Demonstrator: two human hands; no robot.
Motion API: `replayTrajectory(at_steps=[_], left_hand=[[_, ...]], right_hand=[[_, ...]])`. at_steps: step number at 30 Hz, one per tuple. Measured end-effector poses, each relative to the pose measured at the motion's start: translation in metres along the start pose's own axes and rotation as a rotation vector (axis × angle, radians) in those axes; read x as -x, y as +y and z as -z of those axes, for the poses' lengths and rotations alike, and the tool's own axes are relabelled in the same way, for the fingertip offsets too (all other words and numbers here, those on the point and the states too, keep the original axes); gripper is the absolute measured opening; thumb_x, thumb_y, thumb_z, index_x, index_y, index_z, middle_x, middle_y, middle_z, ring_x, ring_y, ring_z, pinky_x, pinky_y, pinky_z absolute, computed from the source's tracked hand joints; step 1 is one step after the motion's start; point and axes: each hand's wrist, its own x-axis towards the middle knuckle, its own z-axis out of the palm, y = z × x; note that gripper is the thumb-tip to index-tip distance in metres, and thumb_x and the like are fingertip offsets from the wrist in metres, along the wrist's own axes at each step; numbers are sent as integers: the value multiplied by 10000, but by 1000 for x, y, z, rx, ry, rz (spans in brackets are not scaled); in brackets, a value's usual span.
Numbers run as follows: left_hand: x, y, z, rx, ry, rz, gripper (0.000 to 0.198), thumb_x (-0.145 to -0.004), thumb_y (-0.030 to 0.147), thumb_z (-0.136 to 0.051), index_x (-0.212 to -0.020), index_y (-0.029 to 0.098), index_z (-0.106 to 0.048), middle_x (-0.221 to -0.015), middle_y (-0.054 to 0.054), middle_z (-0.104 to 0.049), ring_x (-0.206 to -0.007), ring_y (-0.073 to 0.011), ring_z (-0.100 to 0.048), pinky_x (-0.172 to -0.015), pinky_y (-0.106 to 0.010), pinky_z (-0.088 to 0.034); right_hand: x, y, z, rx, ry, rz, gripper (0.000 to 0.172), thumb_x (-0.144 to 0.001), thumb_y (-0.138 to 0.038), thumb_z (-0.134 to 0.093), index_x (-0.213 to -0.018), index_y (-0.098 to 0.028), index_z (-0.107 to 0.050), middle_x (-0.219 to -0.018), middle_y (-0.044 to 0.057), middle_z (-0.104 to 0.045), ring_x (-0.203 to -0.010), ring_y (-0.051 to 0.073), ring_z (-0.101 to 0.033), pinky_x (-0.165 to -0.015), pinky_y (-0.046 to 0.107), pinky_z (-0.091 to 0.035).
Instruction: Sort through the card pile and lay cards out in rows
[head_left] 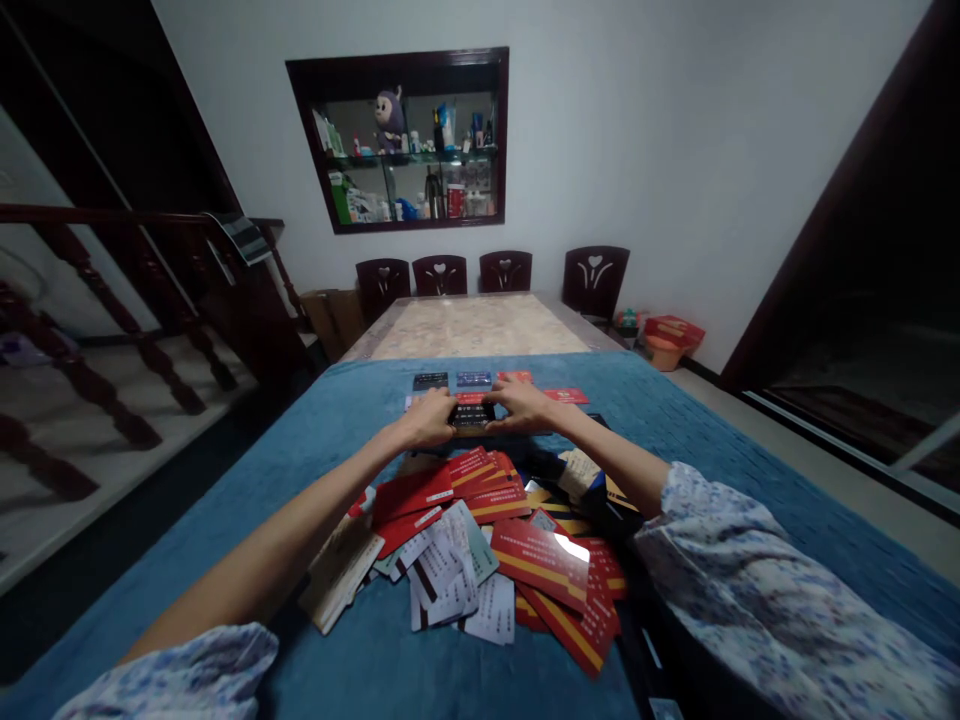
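Note:
A small stack of black cards (472, 414) with white print sits between my hands at the far side of a pile. My left hand (433, 418) grips its left edge, and on its right edge are the fingers of my right hand (520, 406). Just behind stand a dark card stack (430, 381), a blue one (474, 380) and a red one (514, 378). Another red card stack (568, 396) lies to the right of my right hand. Nearer me spread loose red cards (540, 560) with yellow stripes and white cards (442, 565).
A blue cloth (247, 510) covers the near table, and the bare stone-patterned top (465, 325) shows beyond. Dark chairs (506, 270) line the far end. A black strap-like item (641, 610) lies under my right forearm. A wooden railing (97, 350) is on the left.

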Motion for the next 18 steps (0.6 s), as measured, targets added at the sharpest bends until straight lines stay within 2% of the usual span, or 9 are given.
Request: replayTrajectory(at_steps=[5, 13, 18], left_hand=[[-6, -17, -4, -29, -16, 31, 385, -781, 208, -571, -1157, 192, -649, -1242, -127, -583, -1209, -315, -524, -941, -426, -490], [-22, -46, -10, -4, -17, 66, 423, -767, 272, -625, -1179, 183, -645, -1288, -134, -571, -1215, -320, -526, -963, -418, -478], [-38, -63, -14, -26, -13, 97, 416, -752, 211, -608, -1164, 178, -649, -1280, -122, -586, -1172, -311, -559, -941, -380, -496]], right_hand=[[-25, 0, -4, 11, -28, 23, 404, -849, -482, -679, -1124, -186, -687, -1210, 148, -616, -1152, 318, -481, -875, 381, -429], [-59, -5, -3, 44, -53, 3, 426, -858, -509, -649, -1152, -203, -681, -1261, 150, -596, -1189, 341, -467, -854, 387, -433], [-81, -4, -6, 50, -54, -12, 375, -856, -478, -649, -1106, -202, -694, -1270, 151, -597, -1216, 345, -463, -876, 394, -432]])
